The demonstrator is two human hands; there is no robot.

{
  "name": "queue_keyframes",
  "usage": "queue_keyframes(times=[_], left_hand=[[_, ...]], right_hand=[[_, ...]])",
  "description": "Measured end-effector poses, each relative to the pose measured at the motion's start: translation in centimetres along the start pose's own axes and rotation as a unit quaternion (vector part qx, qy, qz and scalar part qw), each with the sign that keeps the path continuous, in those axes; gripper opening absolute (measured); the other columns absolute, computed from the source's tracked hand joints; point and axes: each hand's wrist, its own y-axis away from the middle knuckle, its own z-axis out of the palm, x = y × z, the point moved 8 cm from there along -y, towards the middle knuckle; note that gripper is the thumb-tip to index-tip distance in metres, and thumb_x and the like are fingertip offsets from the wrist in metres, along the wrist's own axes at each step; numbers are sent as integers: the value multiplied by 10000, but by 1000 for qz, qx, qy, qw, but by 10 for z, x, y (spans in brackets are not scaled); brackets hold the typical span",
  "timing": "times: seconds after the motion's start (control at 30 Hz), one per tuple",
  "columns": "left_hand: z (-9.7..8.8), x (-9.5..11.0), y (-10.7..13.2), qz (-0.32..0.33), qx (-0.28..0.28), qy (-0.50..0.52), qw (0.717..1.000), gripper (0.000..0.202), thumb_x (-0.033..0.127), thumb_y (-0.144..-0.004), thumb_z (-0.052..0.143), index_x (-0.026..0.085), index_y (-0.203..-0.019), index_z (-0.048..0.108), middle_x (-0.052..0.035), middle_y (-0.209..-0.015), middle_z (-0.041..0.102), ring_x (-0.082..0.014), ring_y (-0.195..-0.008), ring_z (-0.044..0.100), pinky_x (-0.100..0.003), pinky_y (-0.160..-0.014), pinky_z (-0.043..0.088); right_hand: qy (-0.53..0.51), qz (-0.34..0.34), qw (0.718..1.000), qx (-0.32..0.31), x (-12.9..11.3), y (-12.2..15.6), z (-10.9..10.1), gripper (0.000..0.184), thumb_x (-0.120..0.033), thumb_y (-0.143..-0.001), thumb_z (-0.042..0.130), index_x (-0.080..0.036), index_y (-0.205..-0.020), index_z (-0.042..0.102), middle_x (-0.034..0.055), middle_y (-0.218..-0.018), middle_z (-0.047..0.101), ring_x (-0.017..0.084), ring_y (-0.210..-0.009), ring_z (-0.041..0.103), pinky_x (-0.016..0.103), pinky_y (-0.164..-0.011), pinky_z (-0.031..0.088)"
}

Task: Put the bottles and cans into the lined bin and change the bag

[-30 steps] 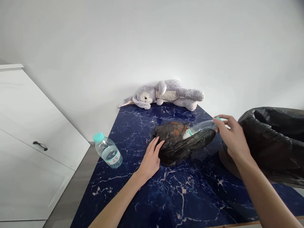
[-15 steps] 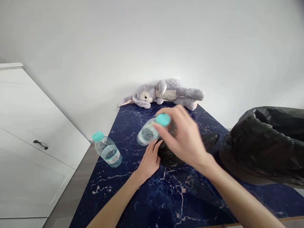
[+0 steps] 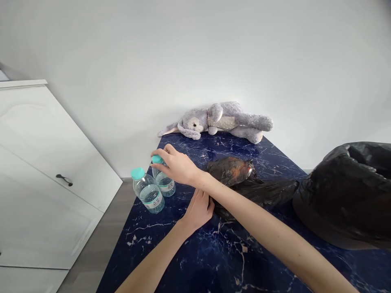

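My right hand (image 3: 177, 165) is closed around the turquoise cap of a clear water bottle (image 3: 166, 184), which stands upright on the table. Right beside it, nearer to me, is a second water bottle (image 3: 151, 197) with the same cap and a white label. My left hand (image 3: 198, 209) is closed on the near left side of a crumpled black plastic bag (image 3: 230, 169), with its fingertips partly hidden under my right forearm. Something orange-brown shows through the bag, whose twisted tail extends to the right.
A grey plush rabbit (image 3: 226, 122) lies on its side along the wall at the table's far edge. To the right stands a bin (image 3: 324, 228) lined with a black bag. The table (image 3: 183, 264) is dark blue marble. A white cabinet (image 3: 55, 162) stands at left.
My right hand has carried its bottle left and down, from above the black bag to the table beside the other bottle. My left hand stays at the bag. The view has shifted slightly.
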Motion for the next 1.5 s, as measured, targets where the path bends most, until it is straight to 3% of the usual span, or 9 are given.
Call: queue_keyframes(times=[0.17, 0.3, 0.47, 0.63, 0.8, 1.0, 1.2, 1.37, 1.5], left_hand=[[-4, 3, -1, 5, 10, -6, 1000, 646, 142, -971, 522, 205, -1594, 360, -210, -1559, 520, -416, -1497, 460, -665, -1213, 415], [-13, 11, -4, 2, 36, -20, 999, 563, 109, -962, 511, 201, -1511, 426, -200, -1458, 577, -395, -1401, 545, -621, -1142, 499], [-26, 19, -6, -7, 81, -30, 996, 326, 237, -1049, 548, 243, -1372, 507, -127, -1325, 623, -296, -1258, 619, -496, -1081, 540], [-32, 15, -8, -26, 108, -50, 993, 77, 287, -1070, 546, 239, -1113, 588, -65, -1092, 665, -254, -1049, 653, -435, -943, 542], [-38, 7, -10, -60, 135, -10, 989, 143, 311, -1089, 499, 237, -1013, 596, -43, -989, 667, -227, -952, 648, -382, -866, 519], [-45, 4, -10, -83, 157, 40, 983, 166, 352, -1093, 496, 243, -1009, 589, -34, -960, 653, -221, -932, 637, -362, -879, 503], [-48, 0, -11, -105, 162, 72, 978, 233, 411, -1088, 494, 237, -980, 606, -39, -960, 676, -222, -933, 661, -346, -876, 511], [-50, -7, -11, -146, 165, 110, 969, 277, 466, -1079, 503, 233, -1011, 635, -43, -945, 694, -221, -903, 669, -340, -848, 522], [-50, -14, -9, -183, 162, 157, 957, 295, 495, -1073, 511, 239, -1045, 654, -51, -979, 709, -229, -921, 688, -322, -796, 532]], right_hand=[[-15, -6, 1000, -18, -3, 3, -7, 451, -485, -1094, 517, -228, -1464, 541, 73, -1193, 596, 167, -768, 566, 283, -585, 436], [-32, 6, 999, -2, 9, 28, -36, 469, -436, -1098, 518, -221, -1514, 490, 76, -1224, 623, 162, -832, 626, 291, -673, 509], [-66, 104, 992, 15, 60, 89, -90, 303, -420, -1085, 513, -211, -1240, 668, 67, -1113, 716, 183, -881, 680, 309, -738, 544], [-36, 240, 970, -33, 115, 166, -127, 382, -544, -1062, 473, -244, -1017, 706, 44, -906, 759, 214, -760, 690, 339, -683, 520], [-1, 253, 954, -159, 143, 211, -103, 312, -429, -1039, 478, -251, -1047, 736, 66, -1014, 770, 247, -879, 718, 371, -808, 542], [163, 284, 939, -105, 179, 199, -67, 466, -323, -958, 615, -183, -1402, 600, 190, -1410, 611, 341, -1276, 613, 417, -993, 530], [190, 310, 926, -102, 188, 192, -40, 426, -224, -861, 706, -161, -1279, 659, 187, -1323, 692, 360, -1280, 617, 436, -1052, 475], [185, 353, 913, -90, 184, 207, -58, 342, -444, -941, 667, -153, -1121, 682, 174, -1104, 762, 336, -986, 732, 380, -790, 534], [171, 349, 921, -29, 169, 222, -97, 448, -555, -987, 601, -238, -1299, 643, 110, -1203, 761, 327, -1017, 740, 383, -778, 541]])
